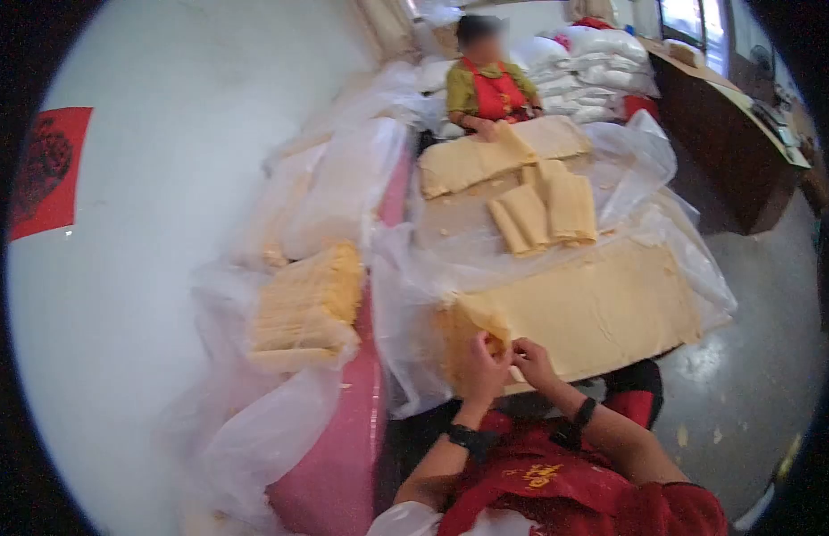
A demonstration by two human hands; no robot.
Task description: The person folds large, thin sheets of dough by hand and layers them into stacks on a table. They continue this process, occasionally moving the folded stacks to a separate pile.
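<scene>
A wide stack of thin, pale yellow sheets, like tofu skin [593, 308], lies in front of me on plastic. At its left end the top sheet's edge is lifted and curled. My left hand [487, 364] is closed on this raised edge, its fingers partly hidden behind the sheet. Close beside it, my right hand [532, 362] has its fingers pinched together at the near edge of the same sheet. Beyond the stack lie folded yellow sheets [570, 205], side by side.
A person in a red apron [499, 94] handles another sheet stack [468, 165] across the table. Left of me, folded bundles [307, 299] lie in plastic on a pink surface [329, 464]. White sacks [602, 67] are piled behind; a brown counter [718, 134] stands right.
</scene>
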